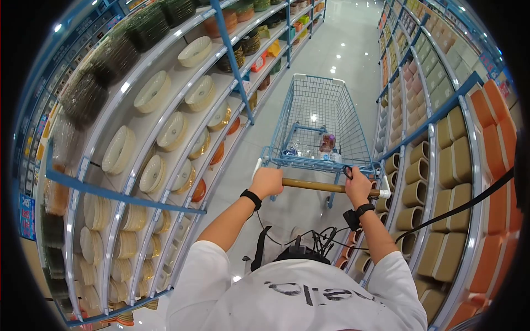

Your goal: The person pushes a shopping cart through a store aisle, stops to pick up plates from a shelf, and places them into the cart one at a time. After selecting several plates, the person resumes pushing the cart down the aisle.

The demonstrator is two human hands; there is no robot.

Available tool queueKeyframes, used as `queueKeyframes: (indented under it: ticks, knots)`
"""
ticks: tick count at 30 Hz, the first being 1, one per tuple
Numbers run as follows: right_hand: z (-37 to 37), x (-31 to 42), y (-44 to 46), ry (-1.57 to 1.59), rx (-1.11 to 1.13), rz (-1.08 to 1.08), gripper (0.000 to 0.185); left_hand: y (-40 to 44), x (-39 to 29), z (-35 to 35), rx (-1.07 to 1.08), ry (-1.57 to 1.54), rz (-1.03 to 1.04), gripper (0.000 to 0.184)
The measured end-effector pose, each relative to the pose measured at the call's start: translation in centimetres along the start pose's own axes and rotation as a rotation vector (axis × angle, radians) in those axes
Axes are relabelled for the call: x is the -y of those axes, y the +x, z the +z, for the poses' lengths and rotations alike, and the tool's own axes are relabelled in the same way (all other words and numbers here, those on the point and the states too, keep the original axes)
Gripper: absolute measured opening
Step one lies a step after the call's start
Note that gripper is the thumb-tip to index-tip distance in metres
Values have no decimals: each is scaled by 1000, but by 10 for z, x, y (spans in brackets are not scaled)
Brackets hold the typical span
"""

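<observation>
A blue wire shopping cart stands in front of me, its brown handlebar crossing just ahead of my body. My left hand is wrapped round the bar near its left end. Toward the right end, my right hand grips the same bar, with a small black loop at its fingers. In the bottom of the cart lie a bottle with reddish-purple contents and some clear plastic-wrapped items that I cannot make out. Each wrist wears a black band.
Shelves on the left hold cream oval bowls, with green wrapped stacks higher up. On the right, shelves carry tan pots and orange boxes. Between them a shiny tiled aisle runs ahead. Black cables hang at my waist.
</observation>
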State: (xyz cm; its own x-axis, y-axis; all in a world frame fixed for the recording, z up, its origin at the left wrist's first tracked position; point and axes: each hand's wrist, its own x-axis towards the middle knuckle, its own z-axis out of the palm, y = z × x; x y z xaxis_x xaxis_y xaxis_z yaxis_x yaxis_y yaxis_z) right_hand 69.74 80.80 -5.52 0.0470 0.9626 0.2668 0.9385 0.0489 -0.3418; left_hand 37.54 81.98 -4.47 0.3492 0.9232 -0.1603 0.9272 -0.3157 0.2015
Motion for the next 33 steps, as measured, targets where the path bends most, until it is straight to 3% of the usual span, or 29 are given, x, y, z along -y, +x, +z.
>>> queueKeyframes:
  ticks: [10, 31, 33]
  knots:
    - [-2, 74, -122, -5, -134, 11, 17, -115, 42, 20, 66, -34, 123, 22]
    - [-22, 215, -365, 11, -53, 134, 17, -385, 86, 54, 81, 23, 108, 26]
    - [-26, 223, -391, 22, -65, 147, 16, -412, 85, 61, 155, 30, 145, 28]
